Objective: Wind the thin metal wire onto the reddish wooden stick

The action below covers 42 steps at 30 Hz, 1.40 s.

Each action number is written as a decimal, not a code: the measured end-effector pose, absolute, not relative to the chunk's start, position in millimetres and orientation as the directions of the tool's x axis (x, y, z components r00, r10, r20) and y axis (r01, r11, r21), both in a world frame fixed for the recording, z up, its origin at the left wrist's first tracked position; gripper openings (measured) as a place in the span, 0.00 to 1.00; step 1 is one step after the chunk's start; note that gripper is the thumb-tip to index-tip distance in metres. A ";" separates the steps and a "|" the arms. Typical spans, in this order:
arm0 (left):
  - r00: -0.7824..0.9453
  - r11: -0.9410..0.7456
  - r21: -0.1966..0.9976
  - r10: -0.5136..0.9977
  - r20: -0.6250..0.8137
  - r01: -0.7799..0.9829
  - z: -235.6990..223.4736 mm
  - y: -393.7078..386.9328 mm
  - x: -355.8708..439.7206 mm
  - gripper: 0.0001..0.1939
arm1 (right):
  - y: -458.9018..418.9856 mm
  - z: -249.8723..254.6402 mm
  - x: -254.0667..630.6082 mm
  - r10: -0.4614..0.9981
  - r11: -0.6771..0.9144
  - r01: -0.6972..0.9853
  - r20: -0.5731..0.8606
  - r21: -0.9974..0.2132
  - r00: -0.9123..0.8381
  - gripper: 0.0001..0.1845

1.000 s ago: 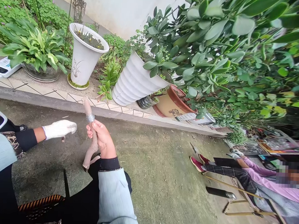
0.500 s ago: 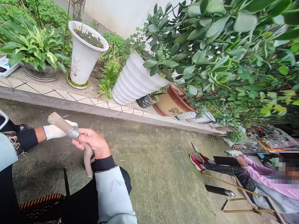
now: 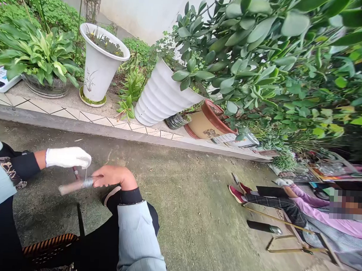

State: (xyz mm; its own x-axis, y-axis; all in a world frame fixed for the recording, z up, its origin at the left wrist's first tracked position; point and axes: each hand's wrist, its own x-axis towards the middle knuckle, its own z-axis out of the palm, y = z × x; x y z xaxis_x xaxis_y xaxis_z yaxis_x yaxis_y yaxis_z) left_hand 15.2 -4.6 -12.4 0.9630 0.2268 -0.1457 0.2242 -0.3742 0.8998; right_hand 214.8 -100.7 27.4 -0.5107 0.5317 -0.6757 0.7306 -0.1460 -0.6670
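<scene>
In the head view, my right hand [image 3: 115,176] is bare and closed round a pale, barkless stick [image 3: 69,188]. Silvery thread or wire [image 3: 88,182] is wound round the stick beside my fingers. My left hand [image 3: 69,157], in a white knitted glove, is closed just above it. A thin strand runs from the gloved fingertips down to the winding. Below the glove shows a short reddish-brown rod [image 3: 76,173]; whether the glove grips it too, I cannot tell. The far part of the pale stick is hidden behind my right hand.
Along a tiled ledge [image 3: 94,118] stand a white flowerpot [image 3: 99,72], a ribbed white planter [image 3: 164,97] and a tan pot [image 3: 202,122]. A person in pink sleeves [image 3: 330,222] sits at the right. A dark flask [image 3: 263,227] is beside them on the concrete floor [image 3: 189,215].
The stick has turned from pointing up to pointing left and slightly down, passing in front of the gloved hand. The strand between the glove and the winding now shows.
</scene>
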 end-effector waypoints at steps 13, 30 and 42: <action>0.971 -0.092 0.970 0.110 -0.214 0.224 -9.6 -24.8 19.8 0.15 | -86.3 12.8 223.6 0.917 -0.366 0.788 -0.334 -0.495 0.216 0.09; 0.910 -0.341 0.890 0.381 -0.164 0.303 -15.8 -12.2 11.2 0.18 | -87.4 28.7 236.1 0.948 -0.310 0.349 -0.316 -0.884 0.041 0.09; 0.945 -0.477 0.833 0.289 -0.153 0.281 -6.5 -5.7 -0.8 0.15 | -94.8 17.7 193.0 0.647 -0.069 0.787 -0.628 -0.613 -0.433 0.08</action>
State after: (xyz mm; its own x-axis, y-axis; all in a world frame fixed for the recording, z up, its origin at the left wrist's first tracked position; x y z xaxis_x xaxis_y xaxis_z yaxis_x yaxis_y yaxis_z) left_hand -0.8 -5.7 -6.5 0.9449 0.2891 -0.1535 0.2811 -0.4766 0.8330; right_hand 193.0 -94.8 17.7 -0.4330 0.6466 -0.6280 0.7868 -0.0689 -0.6134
